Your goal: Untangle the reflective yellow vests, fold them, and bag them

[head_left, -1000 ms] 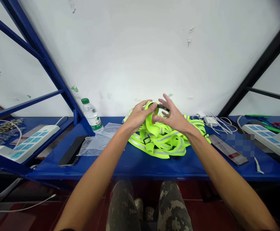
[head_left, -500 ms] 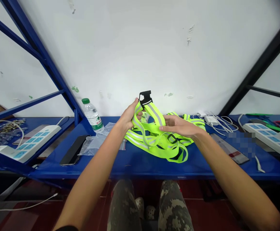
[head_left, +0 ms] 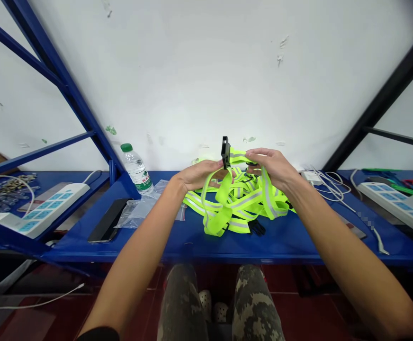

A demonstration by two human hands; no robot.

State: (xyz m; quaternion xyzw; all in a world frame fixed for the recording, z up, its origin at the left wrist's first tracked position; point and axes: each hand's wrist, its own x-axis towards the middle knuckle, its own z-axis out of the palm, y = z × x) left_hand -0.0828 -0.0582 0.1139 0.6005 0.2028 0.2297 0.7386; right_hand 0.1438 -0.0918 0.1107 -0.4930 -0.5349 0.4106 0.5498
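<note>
Neon yellow straps with grey reflective stripes (head_left: 247, 203) lie tangled on the blue table (head_left: 192, 248). Above them, my left hand (head_left: 203, 175) pinches a strap beside a black buckle (head_left: 225, 152), which stands upright at the fingertips. My right hand (head_left: 271, 166) grips the same strap farther right, with a length of it hanging from the fingers. A second black buckle (head_left: 256, 227) rests at the front edge of the pile.
On the left are a water bottle (head_left: 137, 171), clear plastic bags (head_left: 135, 213) and a black phone (head_left: 110, 220). White cables (head_left: 330, 182) and a power strip (head_left: 398, 203) lie right; another power strip (head_left: 50, 210) is far left.
The raised buckle has turned edge-on and moved slightly right. My right hand has risen and closed on the strap. The pile has shifted, and a second buckle now shows at its front.
</note>
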